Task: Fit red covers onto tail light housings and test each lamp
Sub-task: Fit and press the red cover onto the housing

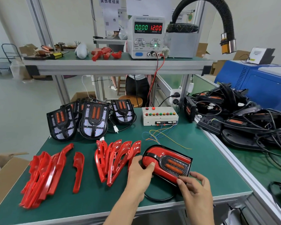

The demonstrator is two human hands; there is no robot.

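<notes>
Head view, starting at the lower left of the frame: you have a heap of loose red covers (40, 177) on the green mat (91, 197), one single cover (78, 171) beside it, then a second fanned stack of covers (113, 159) toward the centre. Bare housings (94, 122) stand upright behind them, in the middle left. Right of centre sits the tail light (167, 163) with its red cover already on, lying flat on the mat. Your left hand (140, 174) grips its rounded left end, thumb pressed on top of the red cover. Your right hand (195, 184) pinches the lamp's near right edge between thumb and curled fingers. Behind it, upper centre, the button test box (159, 116) and the power supply (147, 36), which reads 0.000 and 12.00.
</notes>
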